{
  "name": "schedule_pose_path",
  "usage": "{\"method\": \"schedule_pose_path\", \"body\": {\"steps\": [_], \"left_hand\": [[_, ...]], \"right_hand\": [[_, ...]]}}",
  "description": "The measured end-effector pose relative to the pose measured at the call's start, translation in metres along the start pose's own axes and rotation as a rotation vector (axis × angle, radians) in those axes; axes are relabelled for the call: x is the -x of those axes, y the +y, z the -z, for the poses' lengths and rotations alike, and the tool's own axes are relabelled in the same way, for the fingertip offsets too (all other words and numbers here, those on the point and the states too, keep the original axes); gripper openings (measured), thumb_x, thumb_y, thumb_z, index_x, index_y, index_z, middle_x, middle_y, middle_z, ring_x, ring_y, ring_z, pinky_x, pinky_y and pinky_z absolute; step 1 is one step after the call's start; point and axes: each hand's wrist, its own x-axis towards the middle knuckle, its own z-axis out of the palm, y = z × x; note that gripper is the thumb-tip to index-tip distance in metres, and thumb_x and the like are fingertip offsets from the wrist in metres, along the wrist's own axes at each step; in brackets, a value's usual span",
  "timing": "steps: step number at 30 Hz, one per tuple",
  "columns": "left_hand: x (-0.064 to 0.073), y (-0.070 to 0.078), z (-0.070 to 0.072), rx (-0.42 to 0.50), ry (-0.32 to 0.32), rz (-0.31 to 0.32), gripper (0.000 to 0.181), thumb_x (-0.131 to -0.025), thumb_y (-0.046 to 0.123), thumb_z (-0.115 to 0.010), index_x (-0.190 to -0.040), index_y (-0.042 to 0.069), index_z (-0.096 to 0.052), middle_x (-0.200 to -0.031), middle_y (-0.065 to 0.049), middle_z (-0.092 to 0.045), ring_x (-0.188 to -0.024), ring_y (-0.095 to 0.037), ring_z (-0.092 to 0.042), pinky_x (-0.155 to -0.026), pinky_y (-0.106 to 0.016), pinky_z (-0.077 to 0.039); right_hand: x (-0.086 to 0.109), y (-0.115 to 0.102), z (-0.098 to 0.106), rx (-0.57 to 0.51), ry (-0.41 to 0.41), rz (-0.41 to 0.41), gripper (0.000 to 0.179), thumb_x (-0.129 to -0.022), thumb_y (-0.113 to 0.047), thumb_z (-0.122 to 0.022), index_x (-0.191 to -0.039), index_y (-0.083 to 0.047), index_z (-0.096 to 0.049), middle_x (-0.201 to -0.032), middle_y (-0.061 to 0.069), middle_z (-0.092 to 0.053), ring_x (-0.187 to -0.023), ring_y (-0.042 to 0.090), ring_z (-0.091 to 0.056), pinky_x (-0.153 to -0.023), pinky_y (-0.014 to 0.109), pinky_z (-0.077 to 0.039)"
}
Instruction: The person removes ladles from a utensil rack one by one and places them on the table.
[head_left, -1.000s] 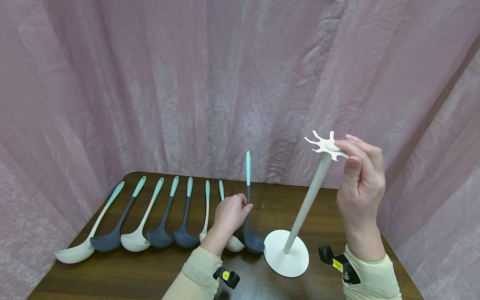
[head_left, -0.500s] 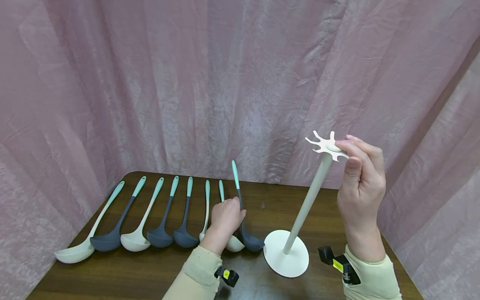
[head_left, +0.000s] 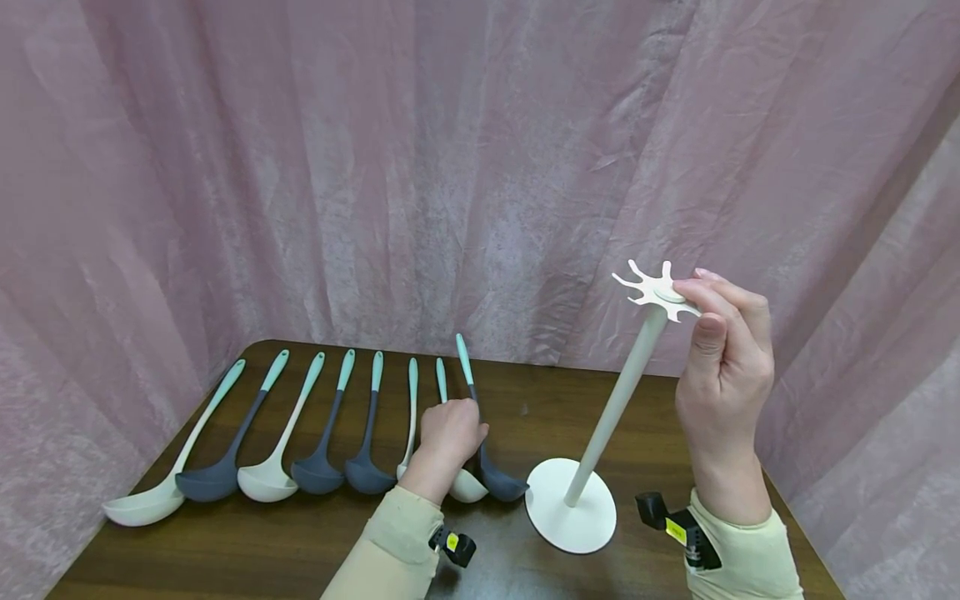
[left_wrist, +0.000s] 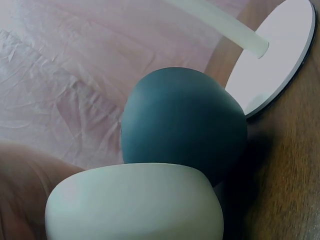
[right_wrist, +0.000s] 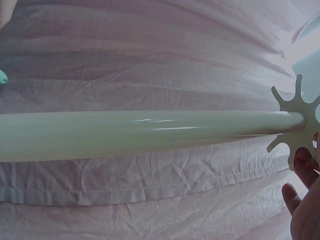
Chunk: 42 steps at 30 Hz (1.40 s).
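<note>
At the right end of a row of ladles, my left hand [head_left: 447, 437] holds a ladle with a dark blue-grey bowl [head_left: 501, 481] and a mint handle. Its handle leans left, and the fingertips around its shaft are hidden in the head view. Close beside it lies a ladle with a pale bowl [head_left: 468, 487], partly behind the hand. In the left wrist view, that pale bowl [left_wrist: 135, 200] overlaps the dark one [left_wrist: 182, 117]. My right hand [head_left: 723, 358] grips the hooked top [head_left: 654, 292] of a white utensil stand [head_left: 618, 400] between fingers and thumb; its hooks bear nothing.
Several more ladles, white such as the far-left one [head_left: 146, 506] and dark blue-grey, lie side by side on the brown wooden table [head_left: 300, 554]. The stand's round base [head_left: 547, 508] is close to the dark bowl. Pink curtains [head_left: 480, 167] hang behind.
The dark ladle's handle has swung left and come lower, and my left hand has shifted slightly left with it. My right hand stays on the stand's top.
</note>
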Motion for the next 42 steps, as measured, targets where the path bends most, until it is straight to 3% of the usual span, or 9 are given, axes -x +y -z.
{"method": "schedule_pose_path", "body": {"steps": [11,23,29,42], "left_hand": [[0.000,0.000,-0.002,-0.024,-0.083,0.013,0.034,-0.103,0.036,-0.081,-0.078,0.014,-0.074,-0.073,-0.003,-0.068,-0.064,-0.024,-0.066,-0.058,-0.043,-0.056],[0.000,-0.001,-0.008,-0.047,-0.099,0.014,0.037,-0.104,0.038,-0.080,-0.075,0.017,-0.072,-0.073,-0.003,-0.068,-0.065,-0.024,-0.066,-0.059,-0.044,-0.057],[0.002,0.001,-0.008,-0.064,-0.141,0.027,0.040,-0.105,0.039,-0.078,-0.072,0.019,-0.070,-0.067,0.000,-0.063,-0.061,-0.021,-0.063,-0.058,-0.042,-0.055],[0.001,0.003,-0.009,-0.068,-0.193,0.044,0.038,-0.107,0.042,-0.075,-0.076,0.019,-0.074,-0.078,-0.002,-0.070,-0.071,-0.023,-0.067,-0.065,-0.043,-0.057]], "right_hand": [[-0.001,-0.002,0.001,0.006,-0.007,-0.010,0.064,-0.108,-0.054,-0.061,-0.111,0.007,-0.081,-0.116,0.022,-0.071,-0.126,0.031,-0.067,-0.113,0.037,-0.050],[-0.001,-0.003,0.001,0.003,-0.003,-0.011,0.066,-0.108,-0.055,-0.061,-0.110,0.007,-0.081,-0.116,0.022,-0.071,-0.126,0.032,-0.067,-0.111,0.035,-0.050],[-0.001,-0.002,0.001,0.005,-0.003,-0.014,0.066,-0.108,-0.056,-0.060,-0.110,0.007,-0.081,-0.116,0.021,-0.072,-0.127,0.030,-0.067,-0.111,0.035,-0.050],[-0.001,-0.002,0.002,0.008,-0.020,-0.009,0.065,-0.109,-0.055,-0.059,-0.111,0.007,-0.081,-0.117,0.022,-0.071,-0.127,0.032,-0.066,-0.114,0.039,-0.049]]}}
